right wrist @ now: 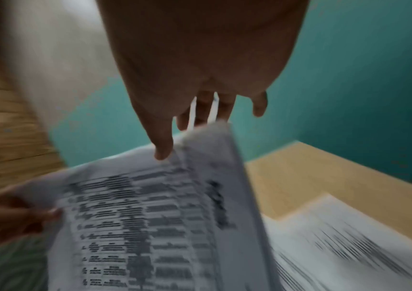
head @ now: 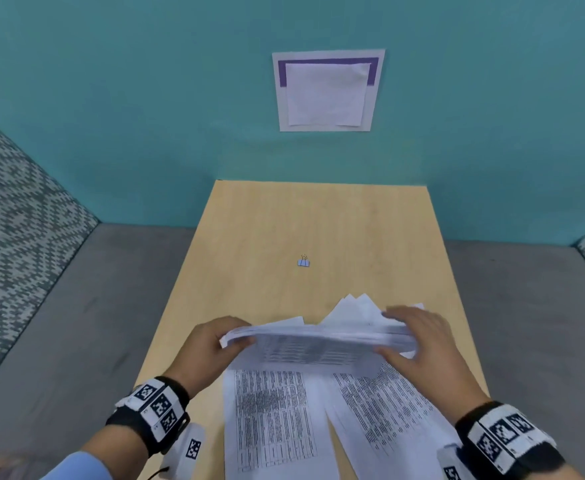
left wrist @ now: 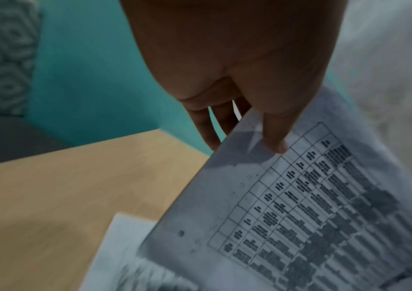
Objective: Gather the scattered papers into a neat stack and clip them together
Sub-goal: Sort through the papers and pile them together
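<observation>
A bundle of printed papers (head: pixel 318 344) is held upright above the wooden table (head: pixel 256 237), its sheets uneven at the top. My left hand (head: pixel 215 344) grips the bundle's left edge, thumb on the printed side (left wrist: pixel 274 145). My right hand (head: pixel 412 337) grips the right edge, thumb in front and fingers behind (right wrist: pixel 165 149). Two more printed sheets (head: pixel 270 420) lie flat on the table under the bundle, close to me. A small blue binder clip (head: pixel 303 262) sits alone mid-table, beyond both hands.
The table stands against a teal wall with a white sheet (head: pixel 327 91) taped to it. Grey floor (head: pixel 93 306) lies on both sides, with patterned upholstery (head: pixel 10 216) at far left and far right.
</observation>
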A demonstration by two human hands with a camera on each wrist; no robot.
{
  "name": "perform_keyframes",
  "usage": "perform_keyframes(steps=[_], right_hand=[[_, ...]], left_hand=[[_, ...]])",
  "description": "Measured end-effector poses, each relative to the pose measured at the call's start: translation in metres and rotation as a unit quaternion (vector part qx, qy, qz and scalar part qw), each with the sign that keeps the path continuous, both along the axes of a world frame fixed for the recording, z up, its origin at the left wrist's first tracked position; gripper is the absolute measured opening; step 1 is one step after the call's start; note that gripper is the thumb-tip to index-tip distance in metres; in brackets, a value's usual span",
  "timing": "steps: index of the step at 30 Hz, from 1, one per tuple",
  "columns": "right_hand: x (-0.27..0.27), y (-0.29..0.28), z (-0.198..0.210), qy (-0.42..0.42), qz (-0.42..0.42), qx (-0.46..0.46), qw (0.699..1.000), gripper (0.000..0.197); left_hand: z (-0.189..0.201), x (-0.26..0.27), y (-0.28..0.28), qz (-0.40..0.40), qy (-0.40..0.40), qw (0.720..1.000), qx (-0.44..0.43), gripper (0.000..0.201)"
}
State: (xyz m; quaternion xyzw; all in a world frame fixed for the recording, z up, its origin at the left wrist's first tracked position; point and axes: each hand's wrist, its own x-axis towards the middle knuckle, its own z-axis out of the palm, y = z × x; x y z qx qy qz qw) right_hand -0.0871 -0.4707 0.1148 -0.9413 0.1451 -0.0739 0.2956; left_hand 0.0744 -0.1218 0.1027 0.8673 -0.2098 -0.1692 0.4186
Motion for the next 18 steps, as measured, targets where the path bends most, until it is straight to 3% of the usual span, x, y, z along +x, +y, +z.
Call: perform_keyframes(steps=[2,4,5,8,10,12,13,14,15,16,17,18], right_hand=[[0.017,0.023,0.017,0.011,0.091,-0.043,0.995,0.07],[0.036,0.052,0.033,0.043,0.155,-0.008,0.987,0.076],[0.045,0.063,0.037,0.052,0.165,0.017,0.985,0.07],[0.063,0.073,0.044,0.03,0.157,0.056,0.986,0.026],[0.064,0.066,0.05,0.006,0.141,0.106,0.984,0.011],[0.057,0.058,0.053,-0.011,0.13,0.172,0.976,0.033],[0.053,0.053,0.054,-0.026,0.114,0.218,0.969,0.034],[0.047,0.05,0.055,-0.035,0.099,0.264,0.959,0.02],[0.043,0.046,0.056,-0.053,0.083,0.308,0.946,0.026],[0.04,0.042,0.052,-0.07,0.063,0.341,0.935,0.05],[0.037,0.04,0.051,-0.077,0.045,0.375,0.923,0.055],[0.034,0.038,0.049,-0.079,0.02,0.411,0.908,0.044]], left_hand=[[0.026,-0.004,-0.012,-0.024,-0.043,0.999,-0.011,0.013],[0.053,-0.01,-0.027,-0.058,-0.098,0.993,-0.017,0.015],[0.065,-0.012,-0.035,-0.074,-0.125,0.989,-0.017,0.02],[0.096,-0.017,-0.051,-0.092,-0.167,0.982,-0.009,0.024],[0.113,-0.014,-0.049,-0.06,-0.148,0.987,-0.009,0.023],[0.125,-0.009,-0.039,-0.02,-0.123,0.992,-0.012,0.028],[0.131,-0.007,-0.034,-0.002,-0.105,0.994,-0.027,0.028],[0.135,-0.005,-0.029,0.016,-0.081,0.994,-0.067,0.026],[0.138,-0.005,-0.025,0.032,-0.047,0.99,-0.13,0.025],[0.139,-0.006,-0.021,0.043,-0.016,0.979,-0.196,0.026],[0.138,-0.008,-0.018,0.046,0.007,0.967,-0.251,0.03],[0.132,-0.01,-0.016,0.041,0.024,0.958,-0.283,0.035]])
